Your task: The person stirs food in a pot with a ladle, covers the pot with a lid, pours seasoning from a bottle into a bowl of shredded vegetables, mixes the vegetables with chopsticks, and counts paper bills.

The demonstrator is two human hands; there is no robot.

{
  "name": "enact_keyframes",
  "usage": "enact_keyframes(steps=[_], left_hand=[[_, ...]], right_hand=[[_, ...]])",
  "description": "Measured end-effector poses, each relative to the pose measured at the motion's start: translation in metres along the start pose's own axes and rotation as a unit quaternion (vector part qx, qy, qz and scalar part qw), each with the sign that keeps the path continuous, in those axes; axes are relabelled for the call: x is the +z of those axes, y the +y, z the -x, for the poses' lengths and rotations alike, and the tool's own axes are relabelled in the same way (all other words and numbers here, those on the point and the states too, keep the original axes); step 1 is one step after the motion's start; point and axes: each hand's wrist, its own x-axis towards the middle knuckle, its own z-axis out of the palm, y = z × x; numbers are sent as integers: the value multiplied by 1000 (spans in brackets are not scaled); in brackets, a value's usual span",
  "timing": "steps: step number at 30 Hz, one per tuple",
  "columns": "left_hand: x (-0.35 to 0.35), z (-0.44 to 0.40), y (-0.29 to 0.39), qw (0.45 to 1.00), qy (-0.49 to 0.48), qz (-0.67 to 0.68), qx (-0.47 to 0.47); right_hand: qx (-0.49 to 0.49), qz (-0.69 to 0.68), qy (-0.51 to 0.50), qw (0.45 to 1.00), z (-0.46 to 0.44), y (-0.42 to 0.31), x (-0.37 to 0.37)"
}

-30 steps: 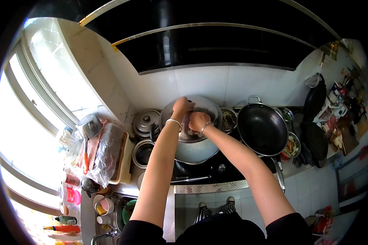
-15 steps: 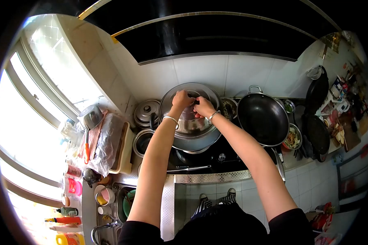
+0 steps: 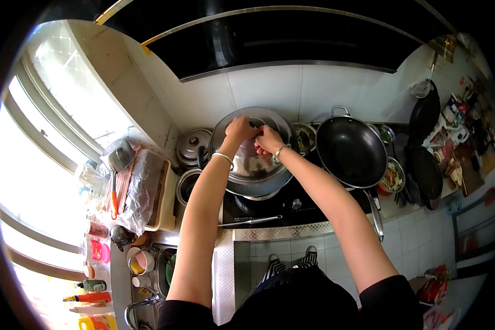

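Note:
A large domed metal lid (image 3: 261, 166) covers a wide pot (image 3: 283, 180) on the stove. Both hands meet over the lid's centre, where the knob is hidden behind my fingers. My left hand (image 3: 241, 130) is closed, its fingertips gripping at the knob from the left. My right hand (image 3: 269, 141) comes in from the other side, fingers curled and pinched at the same spot, touching or nearly touching the left. Each wrist wears a silver bangle.
A dark wok (image 3: 351, 151) sits right of the pot, its handle pointing toward me. Beyond it is a bowl of chopped food (image 3: 391, 177). A small lidded pot (image 3: 193, 145) and a saucepan (image 3: 187, 186) stand on the left. The range hood (image 3: 291, 41) hangs overhead.
My hands have drawn slightly closer together, and the dark knob seen between them before is now covered. The view has shifted a little; the lid still rests on the pot.

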Motion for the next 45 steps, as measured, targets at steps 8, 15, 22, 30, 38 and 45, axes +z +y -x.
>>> enact_keyframes(steps=[8,15,22,30,38,45], left_hand=[[-6,-3,-10,998,-21,33,50],[-28,15,-7,995,15,-37,91],[-41,26,67,957,131,227,126],[-2,62,242,850,35,486,202],[93,129,450,817,-31,531,225],[209,183,573,780,-105,604,129]], right_hand=[[-11,20,-17,1000,0,4,0],[-46,-3,26,999,21,-2,-8],[-95,-119,47,987,54,-11,-56],[-120,-141,184,965,141,15,-194],[-61,-194,227,952,261,118,-362],[26,-254,267,929,321,238,-457]])
